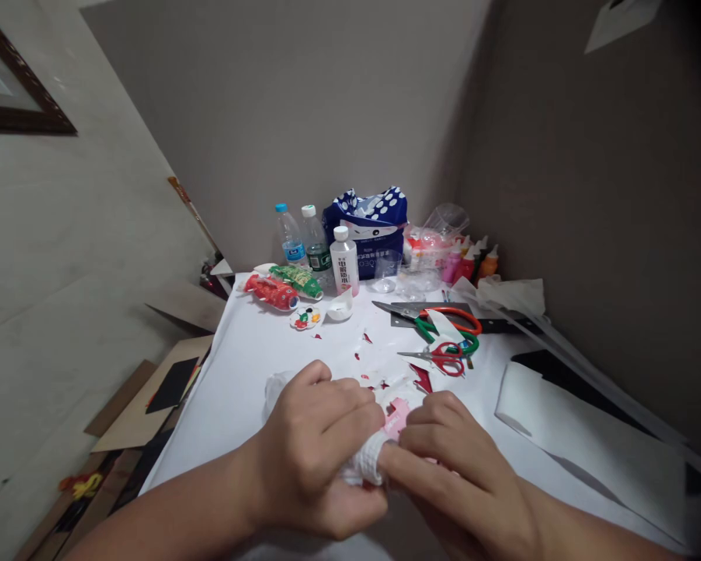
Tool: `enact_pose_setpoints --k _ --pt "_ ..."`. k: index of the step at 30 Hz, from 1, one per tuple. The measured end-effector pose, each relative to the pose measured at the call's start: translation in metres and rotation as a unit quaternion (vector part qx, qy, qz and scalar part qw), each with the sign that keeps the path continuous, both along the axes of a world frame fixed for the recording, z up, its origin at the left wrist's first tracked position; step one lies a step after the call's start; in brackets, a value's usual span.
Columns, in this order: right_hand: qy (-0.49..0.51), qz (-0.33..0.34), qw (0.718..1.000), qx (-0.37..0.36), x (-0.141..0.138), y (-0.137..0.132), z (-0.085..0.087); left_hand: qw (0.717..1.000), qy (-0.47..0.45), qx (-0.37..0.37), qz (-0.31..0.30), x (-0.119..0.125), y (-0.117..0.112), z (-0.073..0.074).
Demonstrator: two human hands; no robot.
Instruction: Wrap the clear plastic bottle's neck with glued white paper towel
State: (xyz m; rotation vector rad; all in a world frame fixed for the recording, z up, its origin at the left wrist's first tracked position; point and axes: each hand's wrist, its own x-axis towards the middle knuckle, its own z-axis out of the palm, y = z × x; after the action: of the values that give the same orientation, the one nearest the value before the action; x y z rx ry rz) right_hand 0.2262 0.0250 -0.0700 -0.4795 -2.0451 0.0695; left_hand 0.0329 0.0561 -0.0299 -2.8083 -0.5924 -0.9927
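Two hands work at a white piece (369, 460) left of and nearer than the red scissors (440, 357): the left hand (321, 448) grips it; the right hand (464, 460) curls at its end, its hold hidden. Left of and beyond the scissors, the red fish (272, 291) and green fish (299, 281) appear finished. Scraps (422, 379) beside the scissors suggest cutting is done; the white piece, with no paint visible, apparently remains incomplete.

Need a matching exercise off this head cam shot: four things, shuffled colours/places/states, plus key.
Column one:
1. White textured piece
2. Small scissors
3. Paint palette
4. Blue bag

Column two:
a. White dots near its top
b. Between the left hand and the right hand
c. Red handles
d. Dabs of several colours

Pairs: 1-b, 2-c, 3-d, 4-a
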Motion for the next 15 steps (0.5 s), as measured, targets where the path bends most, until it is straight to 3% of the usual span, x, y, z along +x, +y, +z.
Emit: enact_pose_setpoints --k 5,8,15 --pt "0.107 0.050 0.987 -0.105 0.0089 0.0008 0.0063 0.999 -0.038 -0.025 -0.004 -0.0036 0.0006 0.0022" --pt "0.116 0.064 0.984 -0.120 0.0091 0.0040 0.0088 0.998 -0.049 -0.044 -0.011 -0.0049 0.0012 0.0035" --pt "-0.008 -0.016 0.996 0.093 0.0123 0.0013 0.0001 0.995 -0.033 -0.089 -0.013 -0.0077 0.0003 0.0055"
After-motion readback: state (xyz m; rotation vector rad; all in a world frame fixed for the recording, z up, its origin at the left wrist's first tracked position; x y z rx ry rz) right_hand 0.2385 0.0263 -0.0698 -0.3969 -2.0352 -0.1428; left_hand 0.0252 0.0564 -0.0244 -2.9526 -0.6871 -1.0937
